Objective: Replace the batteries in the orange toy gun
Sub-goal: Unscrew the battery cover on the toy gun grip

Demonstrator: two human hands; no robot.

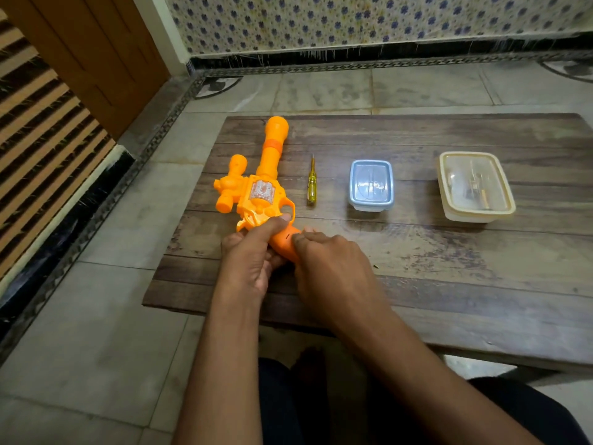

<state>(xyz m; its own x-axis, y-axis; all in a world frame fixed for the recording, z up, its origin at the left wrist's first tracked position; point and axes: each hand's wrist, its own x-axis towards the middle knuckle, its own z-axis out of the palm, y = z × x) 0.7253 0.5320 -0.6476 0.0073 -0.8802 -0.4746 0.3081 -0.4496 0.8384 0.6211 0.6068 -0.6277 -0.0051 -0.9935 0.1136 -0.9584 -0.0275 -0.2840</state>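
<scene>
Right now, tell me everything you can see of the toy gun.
The toy gun is glossy orange plastic with a long barrel ending in a bulb, a paler orange ring partway along, a clear silvery panel on its body and knobbed side parts. It lies on the table, muzzle pointing away. The left hand grips the handle; the right hand works at the handle's end.

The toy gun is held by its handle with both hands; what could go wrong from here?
1. The toy gun lies near the table edge on the left; a hard pull might push it off.
2. The right hand works bare while the screwdriver lies unused; the cover might not yield to fingers.
</scene>
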